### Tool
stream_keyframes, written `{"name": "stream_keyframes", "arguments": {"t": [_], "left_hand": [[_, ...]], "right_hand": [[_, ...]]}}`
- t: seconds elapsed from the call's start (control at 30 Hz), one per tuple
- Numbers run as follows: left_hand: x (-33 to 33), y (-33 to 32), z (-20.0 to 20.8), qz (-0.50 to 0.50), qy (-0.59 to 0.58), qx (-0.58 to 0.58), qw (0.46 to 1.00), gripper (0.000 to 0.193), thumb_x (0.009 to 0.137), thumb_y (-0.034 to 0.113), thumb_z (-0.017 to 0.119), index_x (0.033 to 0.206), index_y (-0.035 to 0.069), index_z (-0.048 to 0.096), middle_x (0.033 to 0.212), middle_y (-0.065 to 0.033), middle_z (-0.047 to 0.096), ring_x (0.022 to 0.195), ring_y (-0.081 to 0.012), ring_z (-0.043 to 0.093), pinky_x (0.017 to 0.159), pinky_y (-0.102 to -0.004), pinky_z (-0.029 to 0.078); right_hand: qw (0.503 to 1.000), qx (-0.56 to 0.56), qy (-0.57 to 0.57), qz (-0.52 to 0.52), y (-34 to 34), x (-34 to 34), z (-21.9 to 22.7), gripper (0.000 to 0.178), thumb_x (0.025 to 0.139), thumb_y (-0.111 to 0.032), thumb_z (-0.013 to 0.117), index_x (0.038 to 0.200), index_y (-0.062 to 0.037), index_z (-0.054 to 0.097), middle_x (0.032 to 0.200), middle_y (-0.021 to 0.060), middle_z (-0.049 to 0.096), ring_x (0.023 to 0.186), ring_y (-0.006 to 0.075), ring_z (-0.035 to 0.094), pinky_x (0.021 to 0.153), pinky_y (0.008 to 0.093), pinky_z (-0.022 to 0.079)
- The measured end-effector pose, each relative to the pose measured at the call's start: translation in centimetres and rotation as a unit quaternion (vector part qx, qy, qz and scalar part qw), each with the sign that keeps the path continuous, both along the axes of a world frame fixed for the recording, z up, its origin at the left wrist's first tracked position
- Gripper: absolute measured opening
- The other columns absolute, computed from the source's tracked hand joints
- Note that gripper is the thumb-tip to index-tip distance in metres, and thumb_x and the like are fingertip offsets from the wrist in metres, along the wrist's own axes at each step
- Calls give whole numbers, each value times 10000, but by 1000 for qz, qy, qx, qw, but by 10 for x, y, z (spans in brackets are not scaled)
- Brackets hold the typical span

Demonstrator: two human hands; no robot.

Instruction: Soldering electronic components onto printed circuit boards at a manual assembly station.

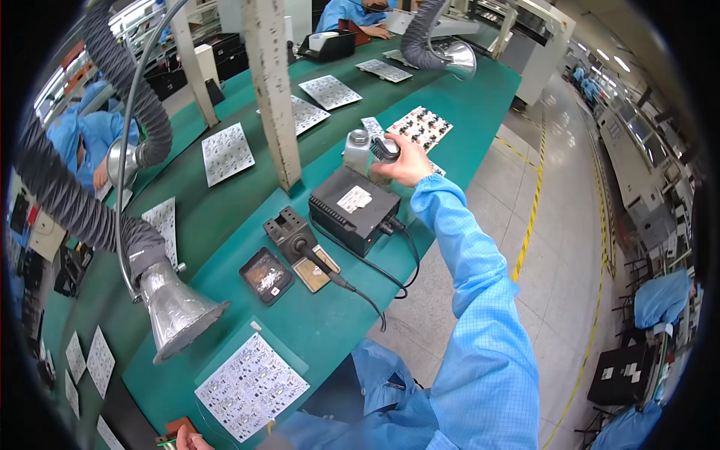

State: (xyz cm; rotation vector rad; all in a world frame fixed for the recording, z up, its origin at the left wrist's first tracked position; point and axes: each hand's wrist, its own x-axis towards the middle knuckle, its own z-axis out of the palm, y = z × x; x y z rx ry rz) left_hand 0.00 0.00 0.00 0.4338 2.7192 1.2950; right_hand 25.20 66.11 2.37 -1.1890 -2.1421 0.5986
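My right hand (409,163) is stretched out across the bench with its fingers closed round a black brush (385,149). Beside the brush stands a translucent bottle (357,152) with a metal top. A black soldering station box (354,208) lies just nearer than that hand. My left hand (193,440) shows only in part at the lower edge. Its fingers are curled by an orange-brown piece (177,428) with a green edge; what they grip is mostly hidden. Close to it a white circuit board panel (252,386) lies on a green mat.
A soldering iron (321,260) rests in its stand, its cable hanging off the bench edge. Next to it sits a black tray of solder scraps (266,276). A fume hood (176,311) hangs at left, near a white post (271,97). More panels lie along the line (227,154); co-workers sit opposite.
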Motion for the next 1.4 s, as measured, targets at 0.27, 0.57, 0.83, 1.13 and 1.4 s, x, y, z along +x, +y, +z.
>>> {"name": "stream_keyframes", "arguments": {"t": [0.27, 0.57, 0.83, 1.13, 1.4], "left_hand": [[49, 52, 37, -102, 174, -16, 979, 296, 957, 180, 612, 1182, -11, 624, 907, -107, 674, 733, -171, 603, 666, -282, 498], [55, 72, 45, -134, 219, -25, 966, 275, 947, 159, 626, 1159, -17, 626, 837, -87, 662, 677, -162, 584, 625, -278, 489], [60, 76, 54, -124, 242, -47, 961, 250, 939, 123, 633, 1143, -21, 635, 858, -105, 681, 697, -164, 606, 642, -278, 502], [62, 50, 40, -109, 151, -46, 981, 309, 955, 137, 612, 1218, -25, 591, 1041, -127, 649, 876, -184, 606, 778, -285, 499], [64, 47, 38, -64, 108, -37, 991, 302, 961, 157, 601, 1211, -12, 606, 1050, -119, 648, 889, -194, 604, 804, -295, 492]], "right_hand": [[991, 28, -36, -122, -41, 38, 11, 788, 659, -410, 795, 1317, -71, 525, 1104, 171, 679, 1033, 347, 648, 917, 420, 500], [996, 38, 57, -59, -41, 57, -10, 848, 664, -343, 833, 1382, -66, 476, 1196, 137, 638, 1092, 294, 635, 976, 379, 479], [995, 59, -73, -18, -4, 15, 68, 753, 681, -512, 757, 1309, -135, 580, 1161, 128, 672, 1077, 295, 640, 912, 398, 504], [931, 14, -357, 76, 35, -60, 60, 753, 597, -386, 837, 1272, -132, 621, 1167, 107, 683, 1097, 286, 637, 953, 381, 500], [983, 16, -182, -4, 50, -28, 83, 546, 685, -311, 763, 1186, -115, 670, 1135, 165, 677, 1091, 307, 636, 956, 394, 495]]}}
